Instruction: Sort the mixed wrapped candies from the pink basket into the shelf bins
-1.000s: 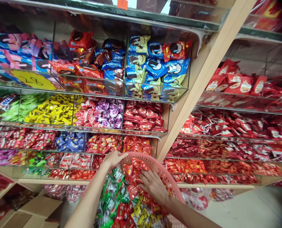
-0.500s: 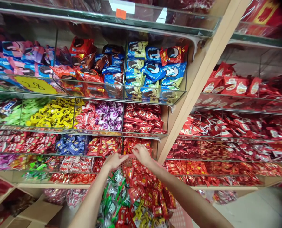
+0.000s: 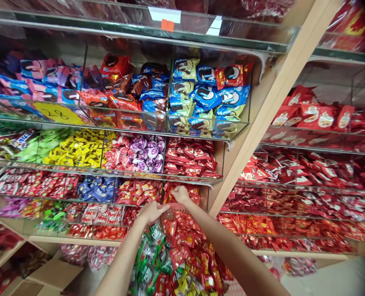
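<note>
My left hand (image 3: pixel 154 211) is closed on the far rim of a pink plastic basket (image 3: pixel 173 205), its thumb lying along the edge. Heaped inside the basket are red-wrapped candies (image 3: pixel 182 236), green-and-clear wrapped candies (image 3: pixel 150 250) and some yellow ones (image 3: pixel 187 283). Just beyond the rim, my right hand (image 3: pixel 180 195) is curled at the front of a shelf bin of red candy packets (image 3: pixel 194 193). Its fingers are bent inward, and whatever they hold, if anything, is hidden.
Clear-fronted shelves carry blue and red cookie packs (image 3: pixel 207 96), yellow candies (image 3: pixel 80 148), purple-and-white candies (image 3: pixel 147 152) and blue candies (image 3: pixel 97 189). A slanting wooden post (image 3: pixel 262 119) divides the shelving. An open cardboard box (image 3: pixel 53 273) is at lower left.
My right hand's fingers have curled inward and it has moved slightly up from the basket rim into the bin. The left hand stays on the rim. The view has shifted slightly.
</note>
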